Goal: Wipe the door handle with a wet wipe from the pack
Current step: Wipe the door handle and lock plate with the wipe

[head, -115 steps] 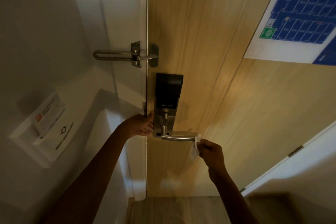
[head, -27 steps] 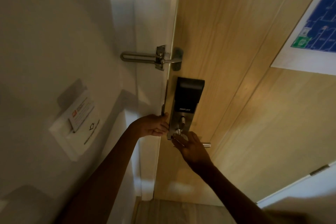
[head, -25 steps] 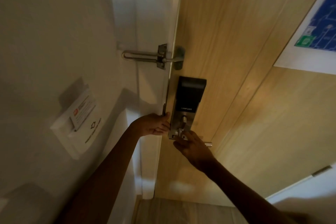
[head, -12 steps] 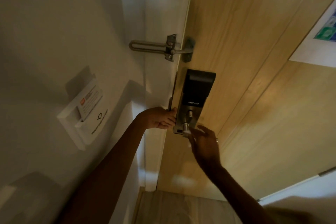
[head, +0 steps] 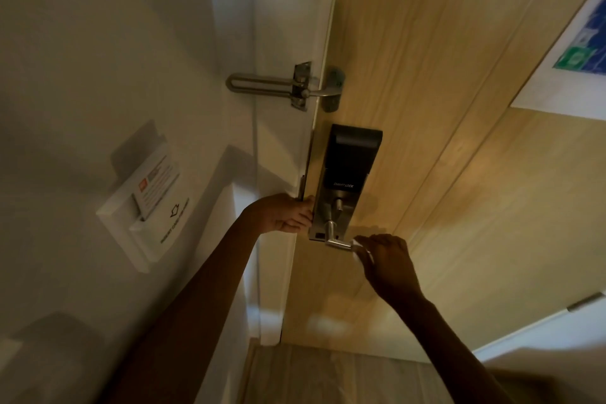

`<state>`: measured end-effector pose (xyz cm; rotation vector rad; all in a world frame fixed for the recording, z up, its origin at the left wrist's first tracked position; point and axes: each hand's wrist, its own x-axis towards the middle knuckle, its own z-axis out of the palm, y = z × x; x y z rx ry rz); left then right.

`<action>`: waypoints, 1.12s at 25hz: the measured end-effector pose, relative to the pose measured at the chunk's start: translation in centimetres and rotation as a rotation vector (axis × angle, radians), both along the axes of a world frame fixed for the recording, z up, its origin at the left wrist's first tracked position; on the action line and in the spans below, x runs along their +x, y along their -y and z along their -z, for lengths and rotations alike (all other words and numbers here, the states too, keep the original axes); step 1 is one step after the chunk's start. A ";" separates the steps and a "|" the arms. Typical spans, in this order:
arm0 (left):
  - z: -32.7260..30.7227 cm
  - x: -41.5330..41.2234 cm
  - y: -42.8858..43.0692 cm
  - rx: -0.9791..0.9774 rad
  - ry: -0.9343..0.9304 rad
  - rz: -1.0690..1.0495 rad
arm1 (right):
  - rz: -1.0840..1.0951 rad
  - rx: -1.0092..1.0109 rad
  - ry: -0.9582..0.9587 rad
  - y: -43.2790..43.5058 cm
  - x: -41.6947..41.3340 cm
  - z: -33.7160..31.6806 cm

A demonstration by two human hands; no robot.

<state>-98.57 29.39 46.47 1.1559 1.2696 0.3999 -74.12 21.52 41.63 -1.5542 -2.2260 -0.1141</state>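
A silver lever door handle sticks out from the bottom of a black and silver smart lock on a light wooden door. My right hand is closed over the outer end of the lever, pinching a white wet wipe against it; only a small white edge of the wipe shows. My left hand grips the door's edge just left of the lock plate. The wipe pack is not in view.
A metal swing-bar latch bridges the white frame and the door above the lock. A white key-card holder with a card in it is on the left wall. A blue floor-plan sign hangs at the upper right of the door.
My right hand has slid from the handle's base by the lock plate out to the lever's free end, and the inner part of the lever is now uncovered. My left hand stays on the door edge.
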 end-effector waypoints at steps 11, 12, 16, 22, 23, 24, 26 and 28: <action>0.4 -0.1 -0.2 0.018 0.009 -0.011 | -0.034 -0.009 -0.059 -0.5 -3.0 -0.1; 0.4 -0.1 -0.2 0.021 0.008 -0.009 | -0.072 -0.021 -0.049 -0.6 -1.5 -0.2; 0.4 0.0 0.1 0.032 0.005 -0.028 | -0.016 -0.028 -0.230 -0.7 4.9 0.5; 0.3 0.0 0.2 0.050 0.005 -0.015 | 0.222 -0.463 -1.444 2.5 1.2 4.1; 0.2 -0.1 0.3 0.052 0.005 -0.012 | 0.216 -0.502 -1.583 2.6 0.1 4.2; 0.2 0.0 0.3 0.051 0.005 -0.012 | 0.212 -0.537 -1.690 2.6 -0.9 4.2; 0.0 0.0 0.4 0.041 0.010 -0.013 | 0.181 -0.588 -1.787 2.5 -2.4 4.1; 0.0 0.0 0.4 0.031 0.014 -0.017 | 0.172 -0.604 -1.760 2.6 -3.1 4.4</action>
